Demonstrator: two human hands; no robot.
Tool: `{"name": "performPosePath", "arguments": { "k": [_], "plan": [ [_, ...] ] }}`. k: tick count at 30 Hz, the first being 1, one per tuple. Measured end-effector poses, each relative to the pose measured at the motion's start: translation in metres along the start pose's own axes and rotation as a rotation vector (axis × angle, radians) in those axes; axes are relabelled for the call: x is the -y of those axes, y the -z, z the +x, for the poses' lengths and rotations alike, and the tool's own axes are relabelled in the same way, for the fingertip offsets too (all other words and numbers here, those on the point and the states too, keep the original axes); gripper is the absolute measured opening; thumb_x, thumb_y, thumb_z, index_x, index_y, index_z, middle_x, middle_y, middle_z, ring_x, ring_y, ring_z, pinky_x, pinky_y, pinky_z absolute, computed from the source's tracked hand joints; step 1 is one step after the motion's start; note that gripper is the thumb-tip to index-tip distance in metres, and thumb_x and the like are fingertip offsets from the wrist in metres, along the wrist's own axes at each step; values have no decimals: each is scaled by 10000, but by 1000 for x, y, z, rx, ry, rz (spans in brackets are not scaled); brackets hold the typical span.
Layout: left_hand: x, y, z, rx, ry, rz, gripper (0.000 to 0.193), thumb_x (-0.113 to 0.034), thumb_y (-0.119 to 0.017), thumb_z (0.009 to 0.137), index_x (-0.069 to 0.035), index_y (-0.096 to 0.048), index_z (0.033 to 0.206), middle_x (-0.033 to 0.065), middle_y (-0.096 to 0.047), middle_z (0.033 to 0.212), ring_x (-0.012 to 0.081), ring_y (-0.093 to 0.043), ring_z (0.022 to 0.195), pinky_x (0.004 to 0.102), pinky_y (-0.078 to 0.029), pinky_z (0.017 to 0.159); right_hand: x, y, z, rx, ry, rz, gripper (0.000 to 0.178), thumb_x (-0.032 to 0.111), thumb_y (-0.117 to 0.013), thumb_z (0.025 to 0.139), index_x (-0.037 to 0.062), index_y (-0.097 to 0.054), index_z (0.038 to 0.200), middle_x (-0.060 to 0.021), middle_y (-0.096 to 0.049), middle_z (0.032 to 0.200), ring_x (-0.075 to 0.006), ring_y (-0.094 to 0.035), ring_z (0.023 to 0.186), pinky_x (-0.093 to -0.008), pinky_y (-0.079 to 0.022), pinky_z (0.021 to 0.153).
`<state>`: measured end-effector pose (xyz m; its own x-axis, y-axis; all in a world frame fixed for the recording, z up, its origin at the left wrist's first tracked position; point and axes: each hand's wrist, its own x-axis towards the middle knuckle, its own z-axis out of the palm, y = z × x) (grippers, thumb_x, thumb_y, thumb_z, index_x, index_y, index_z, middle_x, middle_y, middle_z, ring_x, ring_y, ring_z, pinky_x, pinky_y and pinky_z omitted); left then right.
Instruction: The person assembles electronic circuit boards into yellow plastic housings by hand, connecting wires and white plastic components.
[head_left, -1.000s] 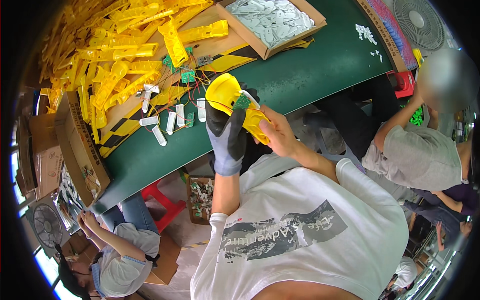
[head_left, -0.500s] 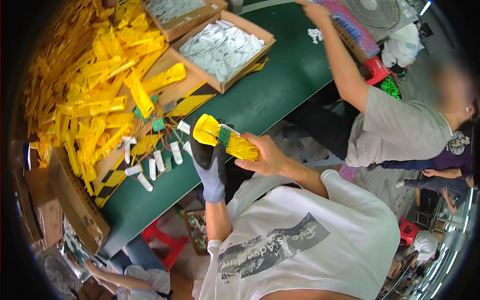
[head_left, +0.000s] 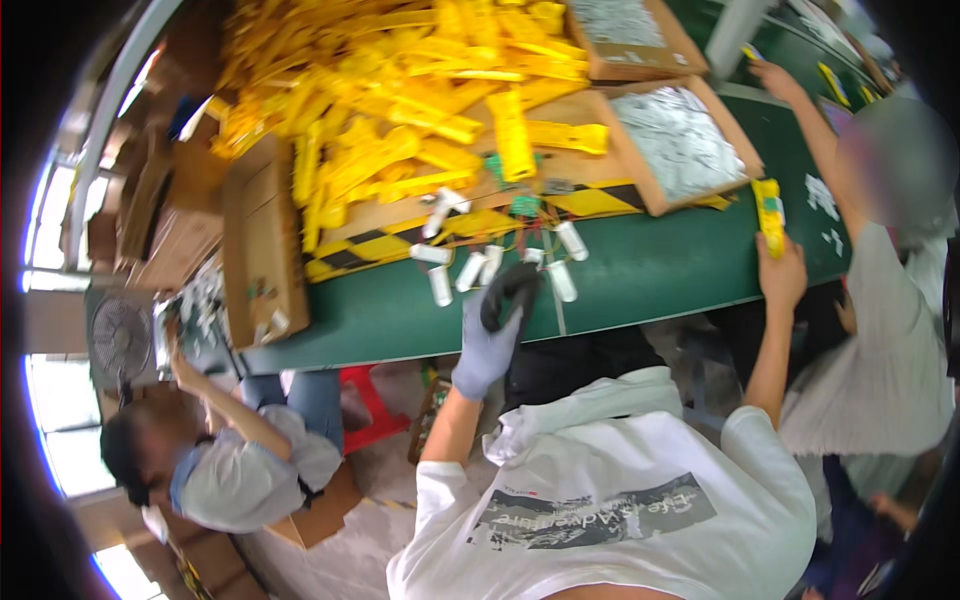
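My right hand is closed around the lower end of a yellow plastic shell, held upright over the table's front right part. A pale part shows on the shell's side. My left hand, in a grey glove with black palm and fingers, is over the table's front edge. Its fingers are loosely curled, thumb apart, with nothing visible between them. Just beyond its fingertips lie several white rectangular pieces with thin wires. Green circuit boards lie among the wires.
A large heap of yellow shells covers the back left. Cardboard boxes of pale parts stand right of it. An open carton is at the left. Co-workers sit on both sides; one's arm reaches across at right. A red stool is below the table.
The view has turned. My right hand has carried the yellow shell to the right, away from my left hand. My left hand has let go of the shell and is beside the white pieces.
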<state>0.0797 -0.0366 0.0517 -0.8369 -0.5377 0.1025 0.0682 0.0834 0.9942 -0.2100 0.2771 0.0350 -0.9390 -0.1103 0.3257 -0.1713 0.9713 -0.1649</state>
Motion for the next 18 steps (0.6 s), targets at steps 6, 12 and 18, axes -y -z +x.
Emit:
{"name": "performPosePath", "arguments": {
  "k": [6, 12, 18],
  "plan": [
    [-21, 15, 134, -364, -339, 935, 514, -327, -646, 809, -13, -501, 1189, 182, -631, 974, 313, -606, 905, 394, -459, 801, 28, -17, -5, -447, 176, 23, 439, 405, -602, 831, 110, -593, 1156, -106, -584, 1070, -314, -540, 988, -417, -418, 862],
    [2, 19, 228, 40, 183, 1288, 875, -534, -610, 724, 10, -320, 1346, 210, -613, 1081, 327, -595, 996, 427, -455, 826, 118, 3, -86, -301, 544, 875, 139, -35, -619, 755, 47, -640, 866, -96, -638, 833, -247, -607, 766, -338, -485, 703],
    [-18, 42, 191, -407, -153, 568, 800, -296, -718, 731, 28, -306, 1334, 246, -600, 1078, 331, -600, 1003, 362, -465, 836, 213, 6, -66, 233, 708, 965, 288, 27, -609, 795, 76, -594, 1078, -94, -597, 1035, -262, -616, 804, -325, -517, 672]
  ]
}}
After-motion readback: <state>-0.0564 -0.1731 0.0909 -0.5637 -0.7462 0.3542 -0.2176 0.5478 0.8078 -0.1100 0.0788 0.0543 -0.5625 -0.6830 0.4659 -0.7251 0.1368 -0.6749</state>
